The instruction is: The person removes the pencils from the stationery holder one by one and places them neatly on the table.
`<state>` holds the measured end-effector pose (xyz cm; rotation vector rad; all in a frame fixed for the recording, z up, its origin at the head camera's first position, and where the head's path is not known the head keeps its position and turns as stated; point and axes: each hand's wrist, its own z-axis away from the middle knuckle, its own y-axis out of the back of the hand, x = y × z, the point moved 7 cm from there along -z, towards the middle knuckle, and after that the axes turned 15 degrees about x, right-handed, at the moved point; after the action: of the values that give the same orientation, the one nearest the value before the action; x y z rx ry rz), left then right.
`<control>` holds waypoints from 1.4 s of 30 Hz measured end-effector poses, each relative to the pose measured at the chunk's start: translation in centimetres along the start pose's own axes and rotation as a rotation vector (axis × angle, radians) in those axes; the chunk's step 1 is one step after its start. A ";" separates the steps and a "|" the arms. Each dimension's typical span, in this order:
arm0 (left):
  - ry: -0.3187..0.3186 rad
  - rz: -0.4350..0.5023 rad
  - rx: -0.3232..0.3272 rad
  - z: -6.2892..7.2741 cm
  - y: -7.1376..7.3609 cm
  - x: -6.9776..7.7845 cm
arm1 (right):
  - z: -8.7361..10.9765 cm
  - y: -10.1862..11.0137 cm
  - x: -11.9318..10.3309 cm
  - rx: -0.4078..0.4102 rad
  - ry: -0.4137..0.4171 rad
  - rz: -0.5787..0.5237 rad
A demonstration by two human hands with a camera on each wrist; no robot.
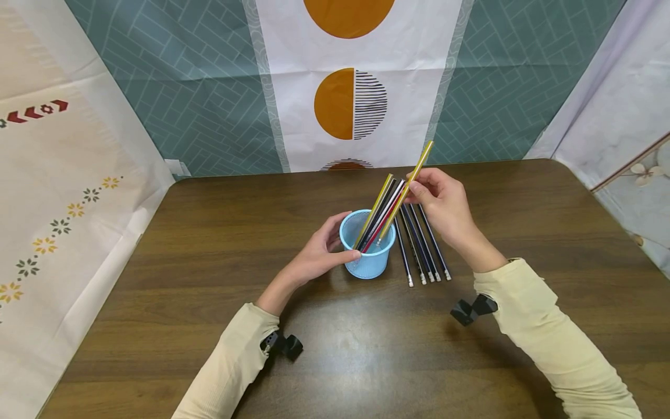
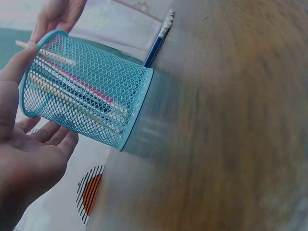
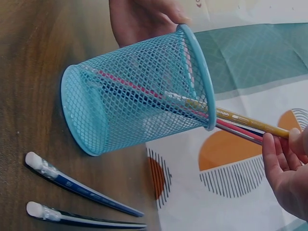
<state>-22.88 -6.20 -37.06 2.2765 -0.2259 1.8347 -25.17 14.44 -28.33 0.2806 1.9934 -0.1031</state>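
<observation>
A light blue mesh pencil cup (image 1: pixel 366 267) stands on the table. My left hand (image 1: pixel 320 249) holds it from the left, thumb at the near rim and fingers around the far side. Inside lean several pencils (image 1: pixel 376 216), among them a yellow, a red and some dark ones. Between thumb and fingers, my right hand (image 1: pixel 445 201) pinches a yellow striped pencil (image 1: pixel 421 158) near its upper part. Its lower, eraser end is inside the cup, seen through the mesh in the right wrist view. That hand's far fingers are partly hidden.
Several dark pencils (image 1: pixel 430 247) lie side by side on the brown wooden table (image 1: pixel 220 262), right of the cup, white erasers toward me. A patterned cloth (image 1: pixel 209 87) hangs behind the table's far edge. Pale cloths hang at both sides.
</observation>
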 end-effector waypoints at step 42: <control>-0.005 -0.004 0.006 -0.2 0.0 -0.1 | -1.5 2.4 -3.8 -0.010 0.131 0.041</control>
<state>-23.04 -6.14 -37.09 2.2846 -0.2168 1.8306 -24.41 16.48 -24.13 0.3287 2.1164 -0.0502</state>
